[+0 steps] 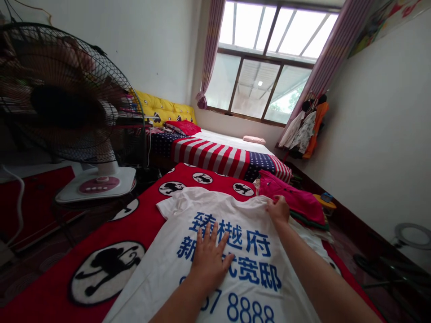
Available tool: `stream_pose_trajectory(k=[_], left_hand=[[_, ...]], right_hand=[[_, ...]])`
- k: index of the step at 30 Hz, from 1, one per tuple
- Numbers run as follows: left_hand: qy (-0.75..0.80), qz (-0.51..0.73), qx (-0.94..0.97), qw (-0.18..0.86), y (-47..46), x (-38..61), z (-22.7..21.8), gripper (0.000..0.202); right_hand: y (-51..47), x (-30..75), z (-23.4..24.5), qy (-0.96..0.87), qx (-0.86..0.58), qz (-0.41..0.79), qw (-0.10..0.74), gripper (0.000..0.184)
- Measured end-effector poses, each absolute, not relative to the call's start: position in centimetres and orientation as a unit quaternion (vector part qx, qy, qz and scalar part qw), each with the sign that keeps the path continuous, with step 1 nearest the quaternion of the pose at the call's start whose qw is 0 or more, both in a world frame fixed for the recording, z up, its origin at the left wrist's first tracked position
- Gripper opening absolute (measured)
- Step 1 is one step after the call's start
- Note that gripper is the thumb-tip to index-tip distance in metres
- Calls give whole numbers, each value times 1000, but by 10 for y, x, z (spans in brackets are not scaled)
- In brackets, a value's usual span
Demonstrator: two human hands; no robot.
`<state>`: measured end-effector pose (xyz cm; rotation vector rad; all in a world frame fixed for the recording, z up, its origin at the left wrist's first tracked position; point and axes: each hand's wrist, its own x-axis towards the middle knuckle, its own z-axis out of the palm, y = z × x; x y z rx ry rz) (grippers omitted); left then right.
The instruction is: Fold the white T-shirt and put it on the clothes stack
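A white T-shirt [232, 204] with blue Chinese characters and digits lies spread, printed side up, on a red blanket [158, 224] with black monkey figures in white circles. My left hand [210, 255] rests flat on the print, fingers spread, covering some of the characters. At the shirt's far right shoulder, my right hand [279, 209] has its fingers closed on the fabric. Just beyond that hand is a stack of folded clothes with a bright pink garment [292, 197] on top.
A standing fan [104, 177] is at the left. Behind stands another bed with a stars-and-stripes cover [212, 154], a red pillow [183, 127] and a yellow headboard cushion [164, 107]. Clothes [308, 125] hang by the window. A ring light [412, 235] stands at the right.
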<state>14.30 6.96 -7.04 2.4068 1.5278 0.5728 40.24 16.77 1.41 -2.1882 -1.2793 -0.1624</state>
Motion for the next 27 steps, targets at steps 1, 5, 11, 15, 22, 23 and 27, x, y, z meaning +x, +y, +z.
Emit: stream_pose_trajectory(k=[1, 5, 11, 15, 22, 23, 27], left_hand=[[521, 196, 822, 118, 70, 143, -70, 59], [520, 199, 822, 118, 69, 143, -69, 60], [520, 202, 822, 114, 68, 144, -70, 60], [522, 200, 820, 125, 67, 143, -66, 62], [517, 194, 819, 154, 65, 140, -56, 61], [517, 196, 819, 153, 65, 140, -57, 60], [521, 200, 818, 142, 65, 141, -59, 61]], right_hand=[[163, 393, 10, -498, -814, -77, 289, 37], [146, 359, -11, -630, -737, -81, 233, 26], [166, 345, -18, -662, -728, -61, 167, 30], [192, 340, -13, -618, -765, -57, 175, 33], [218, 343, -19, -582, -790, 19, 194, 24], [218, 342, -21, -583, -785, 19, 210, 28], [199, 326, -29, -614, -743, 14, 266, 58]])
